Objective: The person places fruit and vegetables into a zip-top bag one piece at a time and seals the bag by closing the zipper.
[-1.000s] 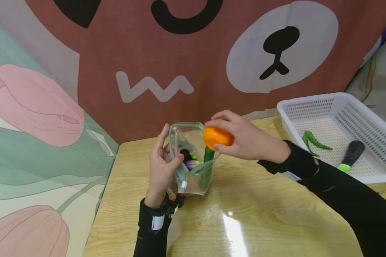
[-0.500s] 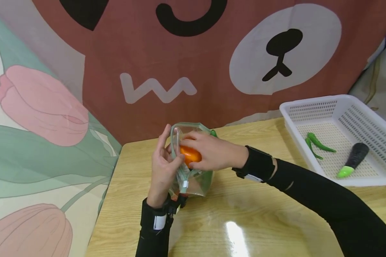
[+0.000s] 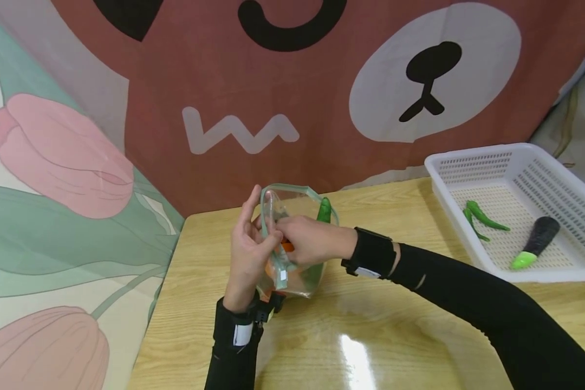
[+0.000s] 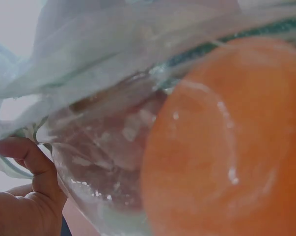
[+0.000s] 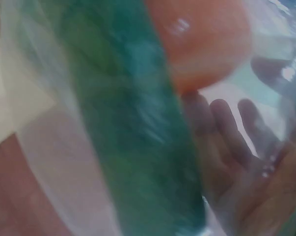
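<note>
My left hand (image 3: 249, 254) pinches the left rim of a clear bag (image 3: 308, 290) with green edging, thumb over the edge. In the left wrist view, fingers (image 4: 42, 172) hold the plastic edge. Wrist-deep at the bag's mouth, my right hand (image 3: 312, 238) has its fingers and thumb around an orange vegetable (image 3: 287, 247), mostly covered by that hand. This orange vegetable (image 4: 226, 147) looms large through the plastic in the left wrist view. A green cucumber (image 3: 324, 210) stands in the bag's right side, its tip above my right hand; the cucumber (image 5: 138, 123) fills the right wrist view's middle.
A white perforated basket (image 3: 541, 275) stands on the right of the wooden table (image 3: 395, 325). Inside lie two green peppers (image 3: 487, 216) and a dark eggplant (image 3: 541, 236) with a green end. Behind the table hangs a brown patterned cloth (image 3: 322, 157).
My right hand has moved left and down from beside the bag's right rim into its mouth, carrying the orange vegetable. My left hand has stayed at the left rim.
</note>
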`<state>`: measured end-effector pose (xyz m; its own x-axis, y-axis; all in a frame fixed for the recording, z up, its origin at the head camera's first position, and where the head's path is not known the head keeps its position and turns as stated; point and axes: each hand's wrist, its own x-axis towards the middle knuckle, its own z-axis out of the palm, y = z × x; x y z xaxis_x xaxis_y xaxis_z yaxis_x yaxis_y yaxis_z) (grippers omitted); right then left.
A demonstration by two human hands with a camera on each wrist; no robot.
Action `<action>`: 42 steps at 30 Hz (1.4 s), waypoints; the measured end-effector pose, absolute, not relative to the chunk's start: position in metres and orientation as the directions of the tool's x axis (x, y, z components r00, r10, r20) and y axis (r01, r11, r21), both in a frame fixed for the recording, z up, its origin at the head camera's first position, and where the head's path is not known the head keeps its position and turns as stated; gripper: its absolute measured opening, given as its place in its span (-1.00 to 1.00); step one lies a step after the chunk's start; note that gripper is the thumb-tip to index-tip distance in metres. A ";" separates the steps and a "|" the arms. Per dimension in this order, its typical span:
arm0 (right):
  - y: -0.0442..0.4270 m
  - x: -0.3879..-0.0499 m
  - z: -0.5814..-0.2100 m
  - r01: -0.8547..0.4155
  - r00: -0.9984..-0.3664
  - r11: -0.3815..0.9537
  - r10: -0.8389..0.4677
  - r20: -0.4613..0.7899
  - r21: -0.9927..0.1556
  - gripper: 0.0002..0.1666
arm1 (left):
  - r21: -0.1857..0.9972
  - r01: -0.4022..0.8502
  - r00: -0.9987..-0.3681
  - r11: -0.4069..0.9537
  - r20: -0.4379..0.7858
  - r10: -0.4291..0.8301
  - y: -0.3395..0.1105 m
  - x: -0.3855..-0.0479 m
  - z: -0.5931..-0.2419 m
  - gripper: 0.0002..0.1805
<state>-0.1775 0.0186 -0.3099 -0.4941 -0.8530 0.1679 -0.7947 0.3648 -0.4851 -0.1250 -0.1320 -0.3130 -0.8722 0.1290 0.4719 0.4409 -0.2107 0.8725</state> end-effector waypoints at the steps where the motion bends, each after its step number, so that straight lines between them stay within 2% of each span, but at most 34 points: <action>1: 0.018 -0.178 -0.312 -0.800 -0.489 0.363 -0.856 0.167 -0.478 -0.73 | 0.873 0.442 -0.872 -0.208 0.472 0.129 -0.132 -0.125 -0.313 -0.14; 9: 0.014 -0.183 -0.315 -0.810 -0.446 0.336 -0.885 0.134 -0.480 -0.75 | 0.878 0.430 -0.879 -0.209 0.461 0.127 -0.131 -0.125 -0.314 -0.17; 15: 0.017 -0.182 -0.313 -0.815 -0.445 0.346 -0.887 0.120 -0.465 -0.73 | 0.875 0.430 -0.876 -0.223 0.464 0.133 -0.131 -0.125 -0.314 -0.17; 20: 0.033 -0.176 -0.300 -0.828 -0.454 0.325 -0.867 0.206 -0.456 -0.78 | 0.870 0.429 -0.872 -0.243 0.469 0.140 -0.134 -0.125 -0.316 -0.16; 28: 0.090 -0.172 -0.264 -0.877 -0.462 0.319 -0.765 0.449 -0.359 -0.72 | 0.862 0.454 -0.863 -0.224 0.488 0.129 -0.136 -0.126 -0.313 -0.15; 34: 0.150 -0.188 -0.255 -0.837 -0.541 0.466 -0.630 0.558 -0.285 -0.70 | 0.858 0.476 -0.858 -0.195 0.501 0.111 -0.137 -0.125 -0.317 -0.15; 42: 0.220 -0.200 -0.254 -0.626 -0.732 0.719 -0.409 0.545 -0.301 -0.72 | 0.859 0.467 -0.860 -0.209 0.496 0.117 -0.137 -0.124 -0.316 -0.15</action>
<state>-0.1997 0.2200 -0.2544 -0.7317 -0.4091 0.5452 -0.6262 0.7194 -0.3006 -0.1243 -0.1369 -0.3165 -0.8604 0.1169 0.4960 0.4670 -0.2086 0.8593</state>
